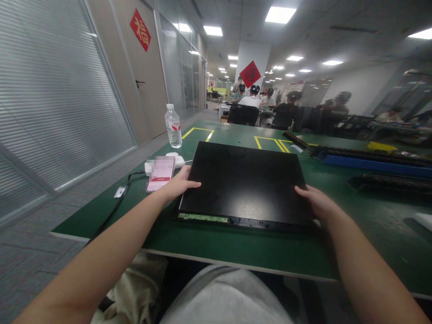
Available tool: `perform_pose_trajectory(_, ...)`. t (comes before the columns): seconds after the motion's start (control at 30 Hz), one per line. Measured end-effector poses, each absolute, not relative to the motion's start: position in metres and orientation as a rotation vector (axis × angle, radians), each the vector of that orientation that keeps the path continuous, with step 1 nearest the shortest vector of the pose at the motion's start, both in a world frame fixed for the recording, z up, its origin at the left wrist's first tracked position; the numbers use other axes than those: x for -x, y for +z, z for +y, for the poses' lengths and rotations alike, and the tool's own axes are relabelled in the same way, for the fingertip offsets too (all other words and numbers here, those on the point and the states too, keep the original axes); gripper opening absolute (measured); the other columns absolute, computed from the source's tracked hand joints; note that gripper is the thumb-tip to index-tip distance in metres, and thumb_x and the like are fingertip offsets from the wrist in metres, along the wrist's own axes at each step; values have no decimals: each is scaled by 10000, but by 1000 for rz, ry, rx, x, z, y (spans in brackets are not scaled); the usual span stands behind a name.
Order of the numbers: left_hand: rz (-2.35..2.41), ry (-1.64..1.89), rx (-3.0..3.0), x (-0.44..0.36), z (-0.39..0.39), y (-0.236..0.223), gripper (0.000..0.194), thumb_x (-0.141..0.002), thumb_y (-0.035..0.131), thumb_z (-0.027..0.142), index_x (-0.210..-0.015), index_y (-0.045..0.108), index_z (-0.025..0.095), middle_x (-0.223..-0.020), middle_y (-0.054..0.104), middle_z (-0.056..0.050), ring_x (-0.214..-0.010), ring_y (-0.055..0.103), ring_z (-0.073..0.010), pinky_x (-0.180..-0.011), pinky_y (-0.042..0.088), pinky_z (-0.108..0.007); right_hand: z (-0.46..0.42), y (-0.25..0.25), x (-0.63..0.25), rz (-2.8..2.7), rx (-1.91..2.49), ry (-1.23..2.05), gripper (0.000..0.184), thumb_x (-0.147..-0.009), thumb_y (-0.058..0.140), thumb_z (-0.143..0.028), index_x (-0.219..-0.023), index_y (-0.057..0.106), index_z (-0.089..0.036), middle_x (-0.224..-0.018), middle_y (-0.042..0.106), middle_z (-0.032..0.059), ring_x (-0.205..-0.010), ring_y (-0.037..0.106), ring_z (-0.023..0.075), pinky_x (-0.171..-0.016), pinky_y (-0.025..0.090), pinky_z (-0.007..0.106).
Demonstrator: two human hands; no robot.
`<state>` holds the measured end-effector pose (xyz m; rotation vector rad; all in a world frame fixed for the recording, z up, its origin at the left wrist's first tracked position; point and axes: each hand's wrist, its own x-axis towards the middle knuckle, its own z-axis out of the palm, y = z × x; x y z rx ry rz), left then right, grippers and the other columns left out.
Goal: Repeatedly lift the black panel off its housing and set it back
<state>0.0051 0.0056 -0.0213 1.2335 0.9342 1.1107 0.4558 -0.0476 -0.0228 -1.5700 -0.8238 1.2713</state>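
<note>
A black LCD display panel [243, 184] lies in front of me, with a green circuit board strip [203, 218] along its near edge. My left hand [178, 183] grips the panel's left edge, thumb on the top face and fingers mostly hidden at the side. On the opposite edge, my right hand [315, 200] holds it the same way, thumb on top. The fingers under the panel are out of sight. Whether the panel rests fully on the green table [236, 249] or is slightly raised, I cannot tell.
Left of the panel are a phone [162, 173] with a lit screen, a white adapter [175, 159], a black cable [116, 209] and a water bottle [173, 127]. Dark strips and a blue bar [374, 164] lie to the right. People [251, 96] sit at tables beyond.
</note>
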Motion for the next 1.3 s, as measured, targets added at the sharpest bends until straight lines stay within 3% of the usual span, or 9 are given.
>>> perform_pose_trajectory(0.43,920,1103,-1226,-4,9,-25,653,-547,856,105,-1073,485,218,-1137,682,-46,-1189,625,-315,-1036,471,-521,-48,-22,-456,-825,1557,1293,386,-822,681,-235,-1202,617,-259,-925,764,85,-775,737,260,-685,607,393)
perform_pose_trajectory(0.97,922,1107,-1276,-4,9,-25,633,-579,845,120,-1096,497,227,-1237,656,-69,-1254,581,-310,-1064,447,-510,-49,-19,-453,-827,1584,1277,364,-812,684,-228,-1170,621,-253,-930,761,91,-788,734,272,-665,604,398)
perform_pose_trajectory(1.3,920,1143,-1253,-5,10,-27,645,-545,850,112,-1076,500,219,-1147,682,-53,-1189,620,-310,-1054,445,-526,-49,-19,-451,-826,1568,1206,301,-776,697,-224,-1072,653,-249,-926,765,84,-781,728,271,-650,588,390)
